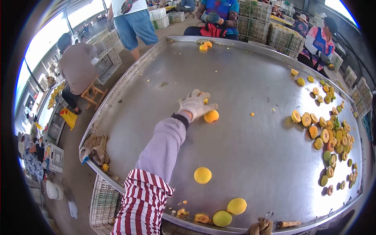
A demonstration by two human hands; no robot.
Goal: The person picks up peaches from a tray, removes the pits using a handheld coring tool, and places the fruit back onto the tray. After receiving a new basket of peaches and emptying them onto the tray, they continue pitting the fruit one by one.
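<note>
My left hand point(196, 105), in a pale work glove, reaches over the middle of the metal table point(235, 149). Its fingers curl around a small orange piece of peach-like fruit point(205, 101). Just below the thumb lies a rounder orange peach point(211, 116). At the bottom edge, my right hand point(260, 227) shows only in part, in a brown glove, its fingers closed at a thin bent metal loop point(268, 214). The rest of that tool is hidden. Beside it a short wooden handle point(288, 224) lies along the rim.
Many cut yellow-green halves point(325, 135) spread along the right side. Whole peaches point(202, 175) and fruit scraps point(201, 218) lie near the front rim. Brown gloves point(95, 148) rest at the left corner. Crates point(105, 199) stand below, and a seated person point(219, 17) is across the table.
</note>
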